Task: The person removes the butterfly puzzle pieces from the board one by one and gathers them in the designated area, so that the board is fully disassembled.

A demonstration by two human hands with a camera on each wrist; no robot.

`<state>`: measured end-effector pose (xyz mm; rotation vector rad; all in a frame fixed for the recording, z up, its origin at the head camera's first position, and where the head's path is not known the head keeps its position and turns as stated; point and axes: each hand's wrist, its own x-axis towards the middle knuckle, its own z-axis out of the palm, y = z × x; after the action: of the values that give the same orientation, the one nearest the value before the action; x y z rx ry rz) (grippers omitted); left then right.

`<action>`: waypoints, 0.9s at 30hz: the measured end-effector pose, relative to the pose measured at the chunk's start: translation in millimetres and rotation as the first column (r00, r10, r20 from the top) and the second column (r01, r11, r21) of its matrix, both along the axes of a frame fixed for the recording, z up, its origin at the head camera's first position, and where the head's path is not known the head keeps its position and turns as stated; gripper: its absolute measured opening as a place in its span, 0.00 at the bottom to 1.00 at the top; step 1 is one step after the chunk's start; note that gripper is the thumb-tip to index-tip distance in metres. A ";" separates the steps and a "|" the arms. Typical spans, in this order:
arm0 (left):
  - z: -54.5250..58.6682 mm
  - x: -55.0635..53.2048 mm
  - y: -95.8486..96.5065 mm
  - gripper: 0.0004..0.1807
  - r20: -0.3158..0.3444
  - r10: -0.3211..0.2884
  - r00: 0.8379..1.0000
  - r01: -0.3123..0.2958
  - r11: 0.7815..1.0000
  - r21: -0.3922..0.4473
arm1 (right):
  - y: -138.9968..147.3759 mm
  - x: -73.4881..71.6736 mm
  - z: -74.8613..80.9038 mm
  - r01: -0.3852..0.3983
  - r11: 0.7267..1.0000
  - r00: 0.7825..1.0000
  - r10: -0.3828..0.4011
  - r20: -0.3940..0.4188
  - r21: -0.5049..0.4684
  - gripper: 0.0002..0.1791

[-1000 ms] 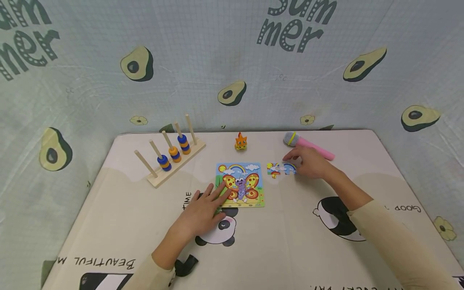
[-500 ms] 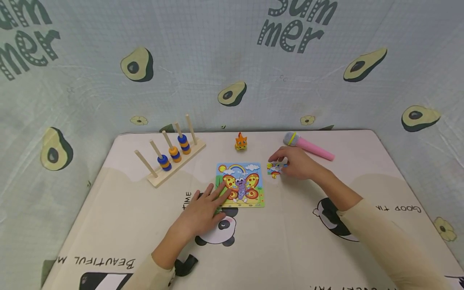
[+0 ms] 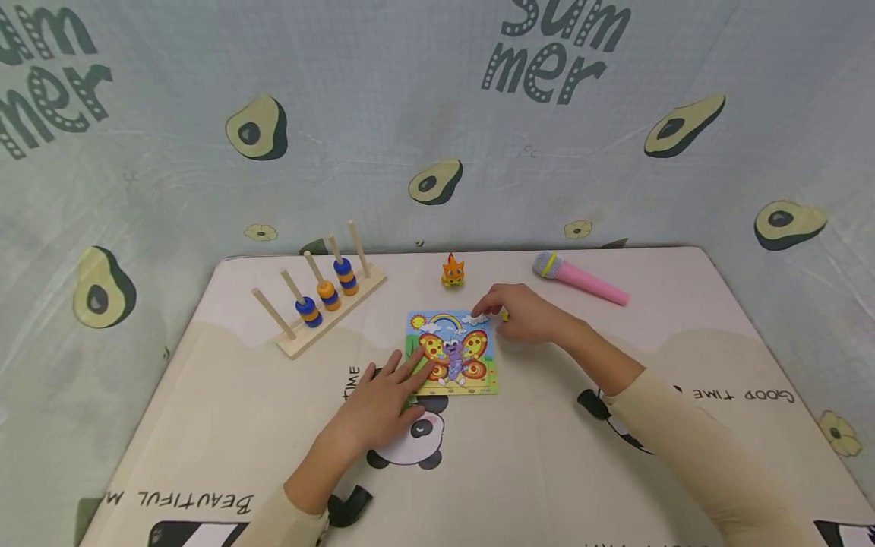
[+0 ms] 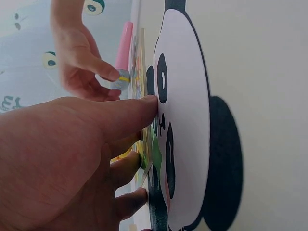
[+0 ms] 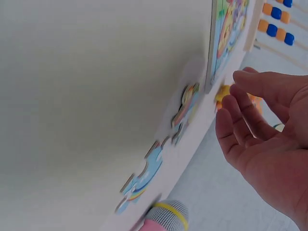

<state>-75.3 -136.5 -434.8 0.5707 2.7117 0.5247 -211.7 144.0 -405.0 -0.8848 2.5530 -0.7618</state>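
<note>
nearest to us, a beige sleeve leads in over the white printed tablecloth, and here is the left hand, laid flat beside a printed panda face! its fingers are spread and fairly straight, gripping nothing, fingertips resting on the left side of the butterfly puzzle. the thumb stands out over the panda. that puzzle lies flat at mid-table, sun, rainbow and butterfly all on show.

over to its upper right corner, and there's the right hand! fingers half bent, thumb close to the fingertips, a slim gap, and nothing visible in its hold; whether they touch the board, i cannot tell. the right wrist view picks out loose pieces on the cloth: a red and yellow one near the board, a blue rainbow one nearer the microphone.

further back, left side, a wooden peg stand carries blue and orange rings on its three middle pegs. behind the puzzle sits a small orange toy figure; to its right, a pink toy microphone lies aslant. farthest off, the avocado-print wall covering!
</note>
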 end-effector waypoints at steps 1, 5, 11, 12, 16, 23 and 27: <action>0.0 -0.1 0.0 0.37 0.002 0.000 1.000 0.000 1.000 0.001 | -2.7 -0.5 -0.3 -0.002 1.000 1.000 0.002 0.001 0.006 0.24; -0.2 -0.6 -0.2 0.37 0.003 -0.001 1.000 0.001 1.000 -0.001 | -12.8 -2.2 -1.5 -0.014 0.999 1.000 0.013 0.006 0.038 0.23; -0.6 -1.1 -1.1 0.37 -0.003 0.005 1.000 -0.005 1.000 -0.010 | -24.9 -5.2 -3.4 -0.055 0.995 0.998 0.056 -0.009 0.087 0.19; -0.8 -1.2 -1.3 0.37 -0.004 0.006 1.000 -0.006 1.000 -0.011 | -26.2 -5.8 -3.8 -0.058 0.994 0.998 0.059 -0.013 0.094 0.19; -2.0 -1.3 -2.1 0.37 -0.004 0.002 1.000 -0.002 1.000 -0.007 | -29.3 -7.6 -5.5 -0.061 0.991 0.998 0.063 -0.014 0.121 0.19; -4.5 -1.1 -1.8 0.37 -0.009 -0.005 1.000 0.005 1.000 -0.006 | -30.8 -7.4 -5.8 -0.066 0.986 0.998 0.068 -0.005 0.152 0.18; -5.4 -0.8 -1.3 0.36 -0.014 -0.008 1.000 0.008 1.000 -0.016 | -31.5 -8.4 -7.9 -0.067 0.984 0.998 0.069 -0.006 0.164 0.18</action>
<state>-76.2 -137.8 -440.2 0.5828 2.7232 0.4981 -220.1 112.5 -413.0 -0.9195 2.5376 -0.5197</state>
